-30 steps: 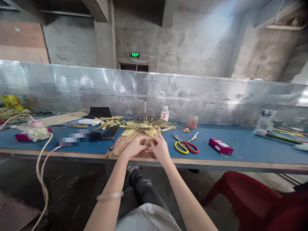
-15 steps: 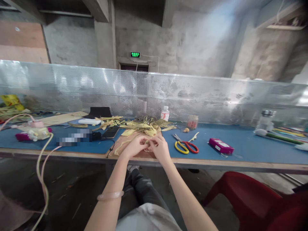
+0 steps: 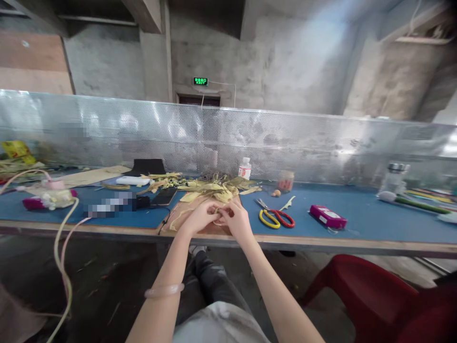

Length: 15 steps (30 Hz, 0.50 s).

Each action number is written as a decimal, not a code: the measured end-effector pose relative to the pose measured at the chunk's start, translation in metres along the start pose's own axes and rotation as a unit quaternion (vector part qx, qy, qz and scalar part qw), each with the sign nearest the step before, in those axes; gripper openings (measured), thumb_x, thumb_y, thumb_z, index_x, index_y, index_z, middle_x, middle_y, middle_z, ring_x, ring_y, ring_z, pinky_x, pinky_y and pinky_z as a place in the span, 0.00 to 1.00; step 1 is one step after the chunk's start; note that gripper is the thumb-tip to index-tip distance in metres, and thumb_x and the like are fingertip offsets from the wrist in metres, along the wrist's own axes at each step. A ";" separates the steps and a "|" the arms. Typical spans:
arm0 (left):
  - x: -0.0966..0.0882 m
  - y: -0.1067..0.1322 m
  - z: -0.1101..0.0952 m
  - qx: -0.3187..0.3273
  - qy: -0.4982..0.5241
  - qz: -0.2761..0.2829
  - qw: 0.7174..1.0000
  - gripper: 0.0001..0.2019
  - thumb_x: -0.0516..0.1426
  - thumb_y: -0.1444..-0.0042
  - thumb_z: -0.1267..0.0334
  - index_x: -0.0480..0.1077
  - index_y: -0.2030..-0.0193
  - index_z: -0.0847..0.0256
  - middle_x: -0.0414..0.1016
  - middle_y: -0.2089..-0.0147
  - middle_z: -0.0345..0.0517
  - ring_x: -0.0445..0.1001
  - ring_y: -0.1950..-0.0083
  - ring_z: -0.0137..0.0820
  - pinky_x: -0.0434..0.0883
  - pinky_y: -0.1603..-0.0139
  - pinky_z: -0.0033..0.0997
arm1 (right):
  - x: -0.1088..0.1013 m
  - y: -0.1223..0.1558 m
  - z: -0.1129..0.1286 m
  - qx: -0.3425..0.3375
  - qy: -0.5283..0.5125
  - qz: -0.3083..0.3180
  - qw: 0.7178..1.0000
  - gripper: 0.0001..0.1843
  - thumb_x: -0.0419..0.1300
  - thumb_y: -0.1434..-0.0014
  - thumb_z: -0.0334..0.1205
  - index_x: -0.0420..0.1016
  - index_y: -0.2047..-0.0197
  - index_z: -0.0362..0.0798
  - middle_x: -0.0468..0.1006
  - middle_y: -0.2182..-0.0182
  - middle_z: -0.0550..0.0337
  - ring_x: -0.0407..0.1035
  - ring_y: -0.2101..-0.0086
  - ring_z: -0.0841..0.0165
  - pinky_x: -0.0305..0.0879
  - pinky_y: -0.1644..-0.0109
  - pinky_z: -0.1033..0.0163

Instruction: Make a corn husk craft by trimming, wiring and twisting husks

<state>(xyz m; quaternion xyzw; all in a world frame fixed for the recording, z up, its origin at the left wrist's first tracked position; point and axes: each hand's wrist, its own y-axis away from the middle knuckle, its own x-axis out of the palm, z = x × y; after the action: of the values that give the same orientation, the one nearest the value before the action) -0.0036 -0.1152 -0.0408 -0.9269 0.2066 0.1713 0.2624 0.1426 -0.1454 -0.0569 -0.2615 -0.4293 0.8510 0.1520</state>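
My left hand and my right hand meet over a brown board at the table's front edge. Their fingertips are closed together on a small pale-green piece, mostly covered by the fingers; it looks like a strip of dried leaf. Just beyond the hands, a heap of dried yellow-green leaf strips spreads over the board. Scissors with one yellow and one red handle lie right of my right hand, beside a pale leaf scrap.
On the blue tabletop are a magenta box, a lidded jar, a white bottle and a dark phone. Cables hang off the left edge. A perforated metal screen stands behind. A red chair is at right.
My fingers have shifted slightly around the small piece, and less of it shows between them. Both arms and the things on the table stay in place.
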 end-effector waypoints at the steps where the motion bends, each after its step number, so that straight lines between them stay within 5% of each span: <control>1: 0.000 0.001 -0.002 -0.004 0.012 0.005 1.000 0.14 0.57 0.53 0.64 0.70 0.58 0.64 0.72 0.67 0.44 0.70 0.67 0.30 0.68 0.66 0.28 | 0.000 0.000 0.000 -0.001 0.002 -0.003 1.000 0.05 0.56 0.47 0.35 0.70 0.73 0.47 0.67 0.74 0.61 0.61 0.75 0.70 0.59 0.70 0.65; 8: 0.002 0.000 -0.003 -0.004 0.047 0.012 0.999 0.14 0.58 0.55 0.68 0.71 0.59 0.64 0.72 0.70 0.43 0.70 0.69 0.29 0.69 0.67 0.28 | 0.003 0.000 -0.002 0.006 -0.005 0.003 1.000 0.04 0.57 0.48 0.34 0.66 0.73 0.47 0.66 0.74 0.62 0.61 0.74 0.70 0.60 0.69 0.65; 15: 0.001 0.002 -0.003 -0.024 0.069 0.002 0.997 0.15 0.57 0.53 0.66 0.70 0.56 0.64 0.72 0.72 0.42 0.70 0.71 0.28 0.68 0.68 0.27 | -0.004 0.000 0.001 -0.017 -0.065 0.031 0.997 0.09 0.52 0.44 0.33 0.74 0.67 0.46 0.70 0.68 0.56 0.66 0.69 0.68 0.62 0.65 0.64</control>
<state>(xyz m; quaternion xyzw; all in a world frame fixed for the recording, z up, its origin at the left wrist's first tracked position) -0.0026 -0.1183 -0.0400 -0.9420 0.2220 0.1124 0.2252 0.1448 -0.1482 -0.0553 -0.2211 -0.4443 0.8632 0.0928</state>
